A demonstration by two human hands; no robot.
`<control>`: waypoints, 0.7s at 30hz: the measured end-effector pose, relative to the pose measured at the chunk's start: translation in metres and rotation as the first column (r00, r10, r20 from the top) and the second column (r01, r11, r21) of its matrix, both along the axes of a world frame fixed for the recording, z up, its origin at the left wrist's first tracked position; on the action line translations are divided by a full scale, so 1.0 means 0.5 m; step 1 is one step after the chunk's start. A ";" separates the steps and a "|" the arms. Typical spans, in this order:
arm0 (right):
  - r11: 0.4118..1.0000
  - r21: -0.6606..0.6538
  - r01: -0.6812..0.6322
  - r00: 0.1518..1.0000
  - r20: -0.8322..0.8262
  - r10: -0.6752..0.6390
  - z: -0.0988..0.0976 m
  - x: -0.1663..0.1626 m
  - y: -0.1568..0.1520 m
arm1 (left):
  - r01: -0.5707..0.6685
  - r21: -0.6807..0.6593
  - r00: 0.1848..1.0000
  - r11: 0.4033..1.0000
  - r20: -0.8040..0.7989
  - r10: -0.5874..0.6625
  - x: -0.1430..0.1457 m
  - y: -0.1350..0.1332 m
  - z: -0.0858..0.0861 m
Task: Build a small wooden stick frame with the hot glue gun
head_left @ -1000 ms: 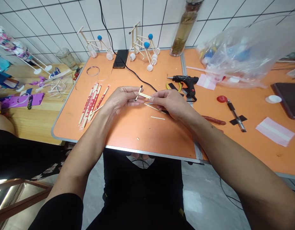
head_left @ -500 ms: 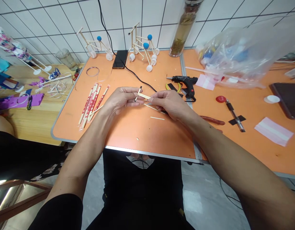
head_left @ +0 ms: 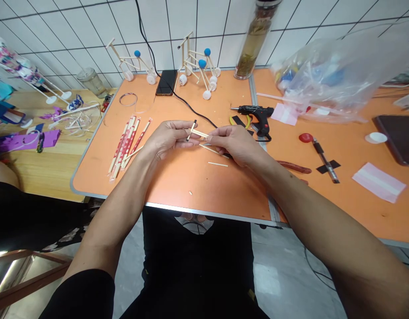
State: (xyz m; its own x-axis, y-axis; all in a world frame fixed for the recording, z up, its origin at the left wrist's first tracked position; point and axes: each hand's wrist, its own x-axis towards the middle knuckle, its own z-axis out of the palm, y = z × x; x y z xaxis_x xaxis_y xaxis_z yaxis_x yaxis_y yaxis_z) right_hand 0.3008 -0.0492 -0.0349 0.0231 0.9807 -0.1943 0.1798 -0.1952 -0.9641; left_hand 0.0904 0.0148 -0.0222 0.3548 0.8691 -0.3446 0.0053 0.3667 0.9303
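Left hand (head_left: 171,135): well left of the glue gun (head_left: 262,120), our thumb and fingers narrowed on the frame by its dark-tipped crosspiece.
Right hand (head_left: 230,141): near the gun, left of it and closer to us, our thumb and fingertips pinching the frame's other end.
Frame (head_left: 200,133): left of the gun, raised over the desk (head_left: 178,186) between our hands; pale wood runs from the crosspiece to our right fingers. Whether the joint is fixed, we cannot tell.
Loose sticks (head_left: 218,164): two, left of the gun and closer to us; one runs in under our right hand.
Yellow handles (head_left: 249,121): just left of the gun, partly hidden.
Chopsticks (head_left: 126,144): far left of the gun, in red-printed wrappers.
Models (head_left: 202,64): beyond the gun to the left, with blue balls and white wheels.
Phone (head_left: 166,83): beyond the gun, well to the left.
Jar (head_left: 252,42): beyond the gun, against the tiles, holding brownish liquid.
Bag (head_left: 337,75): right of the gun and beyond it, see-through, blue and yellow showing inside.
Pen (head_left: 326,159): right of the gun, closer to us, lying over a black strip.
Red cap (head_left: 305,138): right of the gun, near the pen's tip.
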 end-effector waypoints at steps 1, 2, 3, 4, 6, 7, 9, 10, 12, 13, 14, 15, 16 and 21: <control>1.000 -0.002 -0.001 1.000 0.001 0.001 0.000 0.000 0.000 | -0.002 0.000 1.000 1.000 -0.001 0.002 0.000 0.000 0.000; 1.000 -0.004 -0.002 1.000 0.005 0.002 0.000 0.000 0.000 | -0.003 -0.002 1.000 1.000 -0.002 0.003 0.000 0.000 -0.001; 1.000 -0.006 -0.002 1.000 0.008 0.002 0.000 0.000 0.000 | -0.004 -0.003 1.000 1.000 -0.003 0.004 -0.001 0.001 -0.002; 1.000 -0.008 -0.002 1.000 0.011 0.002 0.001 0.000 0.000 | -0.003 -0.005 1.000 1.000 -0.005 0.003 -0.001 0.001 -0.002; 1.000 -0.008 0.003 1.000 0.013 -0.003 0.001 0.000 0.000 | 0.002 -0.003 1.000 1.000 -0.008 -0.002 -0.001 0.001 -0.003; 1.000 -0.008 0.005 1.000 0.012 -0.005 0.001 -0.001 0.000 | 0.004 -0.001 1.000 1.000 -0.010 -0.004 -0.001 0.001 -0.003; 1.000 -0.007 0.004 1.000 0.005 -0.004 0.000 0.000 0.000 | 0.004 0.002 1.000 1.000 -0.015 -0.004 -0.001 0.000 -0.001; 1.000 -0.007 0.001 1.000 0.001 -0.001 -0.001 0.000 0.000 | 0.003 0.004 1.000 1.000 -0.015 -0.003 0.000 0.000 -0.001; 1.000 -0.007 -0.006 1.000 -0.004 0.006 -0.003 0.001 0.001 | 0.004 0.006 1.000 1.000 -0.013 -0.004 0.000 -0.001 0.001; 1.000 -0.005 -0.008 1.000 -0.003 0.008 -0.004 0.002 0.002 | 0.005 0.006 1.000 1.000 -0.011 -0.005 0.000 -0.001 0.001; 1.000 -0.002 -0.010 1.000 -0.002 0.010 -0.005 0.002 0.002 | 0.005 0.007 1.000 1.000 -0.010 -0.005 0.000 -0.001 0.001; 1.000 0.001 -0.011 1.000 -0.002 0.011 -0.005 0.003 0.002 | 0.005 0.006 1.000 1.000 -0.010 -0.005 0.000 -0.001 0.002; 1.000 0.004 -0.011 1.000 -0.003 0.011 -0.004 0.003 0.002 | 0.003 0.003 1.000 1.000 -0.011 -0.003 0.000 -0.001 0.002; 1.000 0.010 -0.016 1.000 0.003 0.016 -0.002 0.002 0.001 | -0.021 -0.040 1.000 0.999 -0.010 0.021 0.001 0.001 -0.001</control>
State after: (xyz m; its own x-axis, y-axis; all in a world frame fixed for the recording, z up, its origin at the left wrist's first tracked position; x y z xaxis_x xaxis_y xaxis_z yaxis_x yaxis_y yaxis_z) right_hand 0.3016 -0.0489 -0.0361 0.0084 0.9829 -0.1839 0.1852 -0.1822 -0.9657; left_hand 0.0908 0.0151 -0.0225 0.3331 0.8618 -0.3825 0.0066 0.4036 0.9149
